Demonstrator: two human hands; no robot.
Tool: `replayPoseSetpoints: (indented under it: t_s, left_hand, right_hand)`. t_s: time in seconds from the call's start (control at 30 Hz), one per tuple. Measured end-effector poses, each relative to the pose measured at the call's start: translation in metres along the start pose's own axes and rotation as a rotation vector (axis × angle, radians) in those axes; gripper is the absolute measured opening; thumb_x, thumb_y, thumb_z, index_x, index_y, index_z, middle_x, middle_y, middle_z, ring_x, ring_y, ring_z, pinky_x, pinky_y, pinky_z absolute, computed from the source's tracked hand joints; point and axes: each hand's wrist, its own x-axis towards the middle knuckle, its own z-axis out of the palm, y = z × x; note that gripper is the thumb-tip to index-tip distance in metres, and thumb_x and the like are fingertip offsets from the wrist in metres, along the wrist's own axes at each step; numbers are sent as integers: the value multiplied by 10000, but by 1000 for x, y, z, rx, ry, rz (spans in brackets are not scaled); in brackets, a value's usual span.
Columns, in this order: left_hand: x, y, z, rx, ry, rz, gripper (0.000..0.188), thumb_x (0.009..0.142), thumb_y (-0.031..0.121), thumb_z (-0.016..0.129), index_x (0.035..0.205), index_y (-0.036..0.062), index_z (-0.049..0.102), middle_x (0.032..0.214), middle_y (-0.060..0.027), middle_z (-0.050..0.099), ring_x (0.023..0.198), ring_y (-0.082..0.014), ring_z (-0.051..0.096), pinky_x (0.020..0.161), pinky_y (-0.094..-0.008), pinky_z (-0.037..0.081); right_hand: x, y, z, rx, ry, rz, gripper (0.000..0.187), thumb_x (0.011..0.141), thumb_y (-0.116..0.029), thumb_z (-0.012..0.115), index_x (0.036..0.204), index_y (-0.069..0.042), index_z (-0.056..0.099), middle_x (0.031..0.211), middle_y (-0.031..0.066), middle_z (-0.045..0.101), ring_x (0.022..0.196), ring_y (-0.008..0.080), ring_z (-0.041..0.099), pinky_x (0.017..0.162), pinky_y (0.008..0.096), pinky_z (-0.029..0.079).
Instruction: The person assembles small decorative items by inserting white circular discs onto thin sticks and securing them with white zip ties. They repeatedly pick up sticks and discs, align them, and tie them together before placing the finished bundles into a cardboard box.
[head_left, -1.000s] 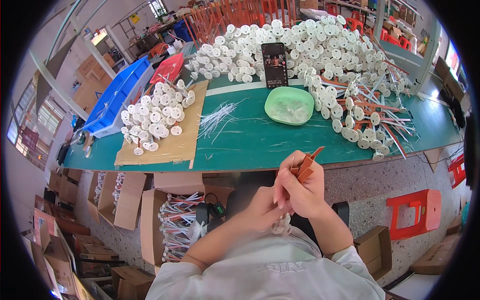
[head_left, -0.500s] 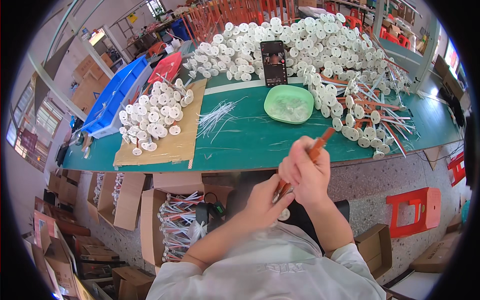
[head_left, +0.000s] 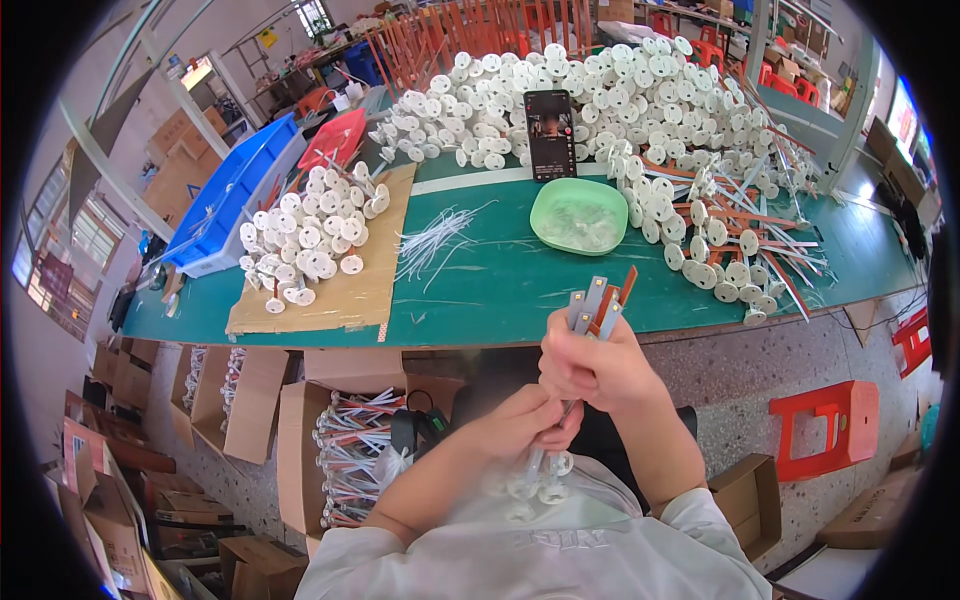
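Note:
My right hand point(head_left: 592, 362) is closed round a bundle of narrow strips point(head_left: 597, 306), grey and orange-brown, whose ends stick up above the fist. Lower on the same bundle, my left hand point(head_left: 530, 415) pinches with its fingers; whether a tie is in them is hidden. White round discs point(head_left: 540, 486) at the bundle's bottom end hang below the hands, in front of my shirt. On the table beyond lie a pile of thin white ties point(head_left: 432, 240) and a light green bowl point(head_left: 578, 185) with clear, crumpled-looking contents.
A heap of white disc-ended strips point(head_left: 640, 90) covers the table's far side. A smaller pile point(head_left: 310, 230) lies on cardboard point(head_left: 350, 300), near a blue bin point(head_left: 230, 195). A phone point(head_left: 550, 135) stands behind the bowl. Below are a box of bundles point(head_left: 300, 450) and a red stool point(head_left: 830, 430).
The bundle has turned from slanting to more upright, and its strip ends have spread into view. My hands have shifted a little, and the discs now show below them.

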Motion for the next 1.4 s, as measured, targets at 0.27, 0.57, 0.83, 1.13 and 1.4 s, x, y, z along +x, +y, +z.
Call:
replayPoseSetpoints:
  t_s: [0.27,0.57,0.83,1.13,1.4]
  left_hand:
    - [-7,10,8,96,216,-71,403,1001,408,413,965,27,537,746,-34,519,665,-133,502,611,-257,408]
    - [-24,4,16,-55,447,33,413,1010,448,356,1008,47,455,663,14,394,564,-74,343,547,-241,314]
    - [-49,-9,-7,-231,631,235,374,992,454,406,948,85,447,645,15,378,550,-97,356,524,-272,315]
    - [-101,8,-50,-144,787,550,349,1010,440,337,907,119,428,567,21,311,458,-100,274,499,-305,319]
    - [-95,-11,-43,-223,705,426,333,1005,429,368,950,108,438,604,18,326,508,-97,298,540,-294,314]
  right_hand:
    - [10,15,-7,-372,160,-81,427,997,-270,454,641,-35,485,470,46,457,366,129,419,368,265,331]
    - [37,23,-10,-434,41,80,352,954,-273,540,719,-12,550,551,83,571,467,146,558,447,266,447]
    - [92,34,-1,-1030,-91,194,226,895,-230,631,965,-15,628,790,56,644,712,103,609,562,238,483]
    - [186,-14,-64,-1772,57,-325,72,789,-66,630,824,-5,618,783,151,659,735,310,646,683,385,512]
    - [222,31,-72,-2324,-437,-215,46,767,-53,610,813,-54,615,887,81,611,933,265,587,742,377,526]
